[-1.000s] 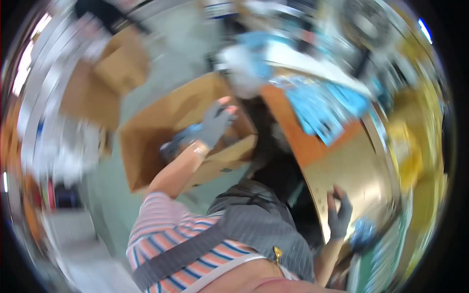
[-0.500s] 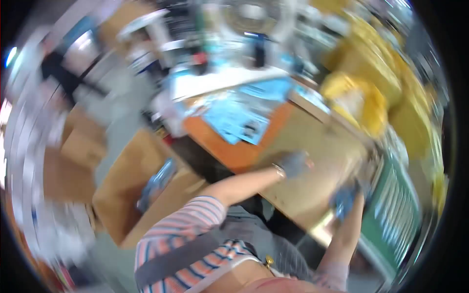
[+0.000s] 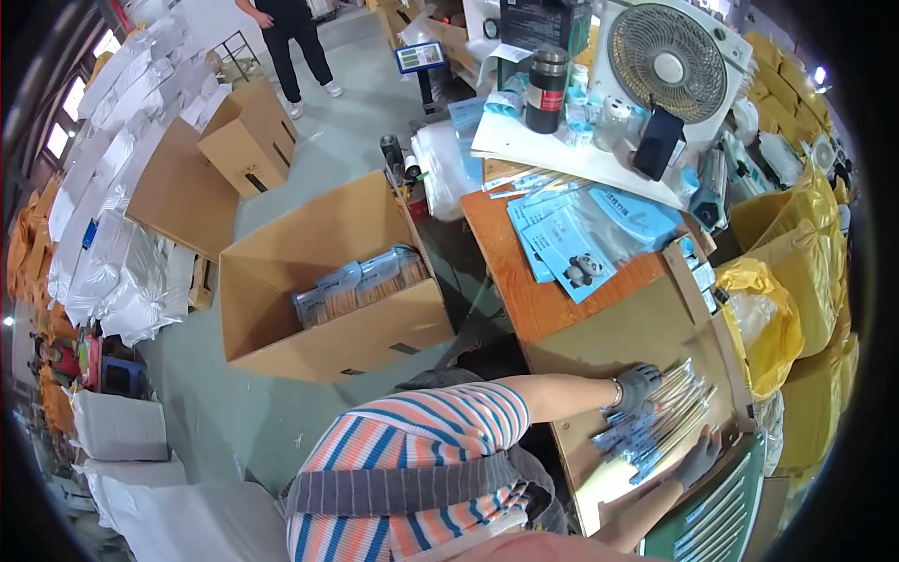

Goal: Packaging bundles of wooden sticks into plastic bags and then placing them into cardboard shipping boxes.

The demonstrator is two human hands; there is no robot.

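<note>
A loose pile of wrapped chopsticks [image 3: 660, 421], pale sticks in clear sleeves with blue print, lies slantwise on the brown board of the bench [image 3: 609, 328]. My left hand [image 3: 640, 387], in a grey glove, rests against the pile's far left side with its fingers laid along the sticks. On the near right side, my right hand [image 3: 700, 457] has its gloved fingers stretched out beside the pile, bare at the tips. The sticks lie between the two hands. Close by my right forearm, more wrapped sticks lie in rows on a green tray [image 3: 751, 461].
Blue printed bags [image 3: 567, 248] lie on the bench's orange part. Behind them a white shelf [image 3: 524, 140] bears a dark flask [image 3: 546, 91] and a fan [image 3: 667, 66]. An open carton [image 3: 318, 351] with packed bundles stands left; yellow sacks [image 3: 810, 272] stand right. A person [image 3: 298, 42] stands far off.
My view has swung toward the left and steadied. My hands, apart over the board before, are now close together at the pile of wrapped chopsticks. A blue bundle near my right hand before was blurred.
</note>
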